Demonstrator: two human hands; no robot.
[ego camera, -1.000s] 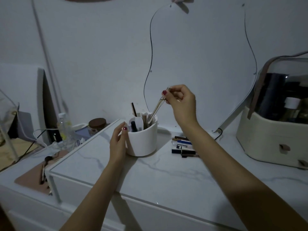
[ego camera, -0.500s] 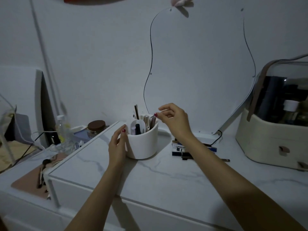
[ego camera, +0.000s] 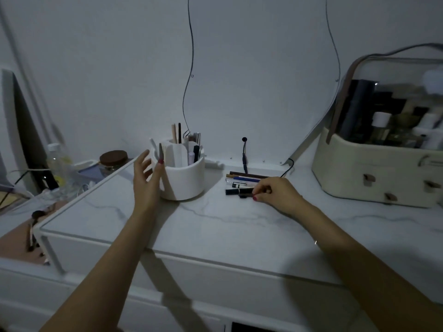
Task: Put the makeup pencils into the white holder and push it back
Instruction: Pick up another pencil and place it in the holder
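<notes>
With the open left hand [ego camera: 146,178] resting at the white holder's [ego camera: 183,178] nine o'clock side, the right hand [ego camera: 275,191] pinches a dark pencil [ego camera: 239,191] from the pile [ego camera: 244,180] at its three o'clock, and may scatter neighbours.

The bench [ego camera: 239,226] is showing a smooth white top veined in grey like marble, with a faint sheen. The white holder [ego camera: 183,178] is looking like matt plastic, plain and smooth. The makeup pencils [ego camera: 242,182] beside it are wearing glossy dark and blue casings. The cosmetics case [ego camera: 366,173] is pairing a cream matt shell with a clear, shiny plastic lid. The jar [ego camera: 112,159] at the left is carrying a brown lid that is looking wooden.
</notes>
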